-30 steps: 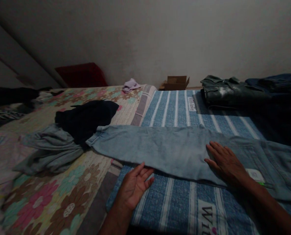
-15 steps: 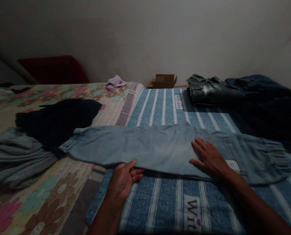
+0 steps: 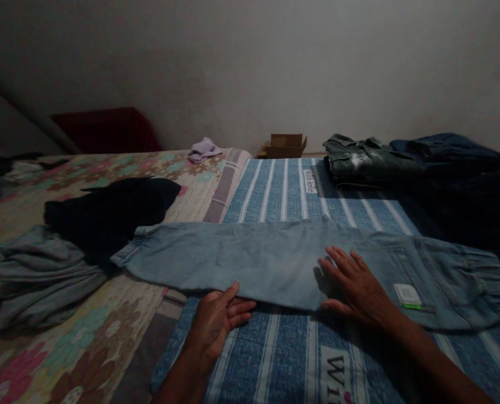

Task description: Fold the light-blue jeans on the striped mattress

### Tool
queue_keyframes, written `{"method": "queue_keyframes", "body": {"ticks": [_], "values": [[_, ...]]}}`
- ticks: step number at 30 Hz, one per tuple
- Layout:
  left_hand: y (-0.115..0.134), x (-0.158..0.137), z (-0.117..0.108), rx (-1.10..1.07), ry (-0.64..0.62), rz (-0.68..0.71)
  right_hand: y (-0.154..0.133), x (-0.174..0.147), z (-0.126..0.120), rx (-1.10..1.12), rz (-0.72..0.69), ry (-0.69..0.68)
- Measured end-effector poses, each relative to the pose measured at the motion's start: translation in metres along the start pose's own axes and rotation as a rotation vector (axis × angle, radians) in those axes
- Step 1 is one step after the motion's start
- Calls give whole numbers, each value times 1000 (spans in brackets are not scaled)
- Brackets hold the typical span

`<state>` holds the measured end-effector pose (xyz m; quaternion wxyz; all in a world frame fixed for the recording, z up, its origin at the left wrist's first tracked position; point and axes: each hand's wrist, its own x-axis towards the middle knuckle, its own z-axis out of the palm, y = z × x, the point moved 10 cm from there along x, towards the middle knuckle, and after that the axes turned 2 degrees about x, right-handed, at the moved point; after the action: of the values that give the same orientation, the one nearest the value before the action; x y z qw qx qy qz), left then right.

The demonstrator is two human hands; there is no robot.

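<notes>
A pair of light-blue jeans (image 3: 275,261), folded lengthwise, stretches across the middle of the view. Its gathered cuffs (image 3: 132,247) point left and the elastic waist (image 3: 494,286) lies at the right. A white label with a green strip (image 3: 408,295) sits near the pocket. My left hand (image 3: 220,320) is at the near edge, thumb over the cloth and fingers at and below the edge, pinching it loosely. My right hand (image 3: 357,286) hovers or rests lightly over the upper leg, fingers spread, a shadow beside it; firm contact cannot be told.
Underneath are a blue striped cloth (image 3: 266,348) and a floral bedcover (image 3: 85,336). At left lie a dark garment (image 3: 110,216) and a grey one (image 3: 39,280). Folded denim (image 3: 367,160) is stacked back right. A cardboard box (image 3: 285,146) and a lilac cloth (image 3: 204,150) lie by the wall.
My right hand has shifted slightly toward me and its fingers have spread, uncovering the label. My left hand stays at the near edge. The view has tilted slightly.
</notes>
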<state>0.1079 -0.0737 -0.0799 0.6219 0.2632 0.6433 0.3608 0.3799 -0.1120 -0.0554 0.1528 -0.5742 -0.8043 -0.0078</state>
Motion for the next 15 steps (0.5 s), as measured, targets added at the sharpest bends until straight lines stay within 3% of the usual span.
{"method": "queue_keyframes", "body": {"ticks": [4, 9, 13, 15], "values": [[-5, -1, -2, -8, -19, -22, -34, -1, 20, 1, -102, -97], [-9, -3, -10, -12, -45, -50, -36, -5, 28, -22, -107, -80], [-19, -12, -7, 220, -169, -92, -34, -8, 29, -42, -118, -36], [-14, -18, 1, 402, -218, -20, -34, -8, 30, -46, -123, -35]]}}
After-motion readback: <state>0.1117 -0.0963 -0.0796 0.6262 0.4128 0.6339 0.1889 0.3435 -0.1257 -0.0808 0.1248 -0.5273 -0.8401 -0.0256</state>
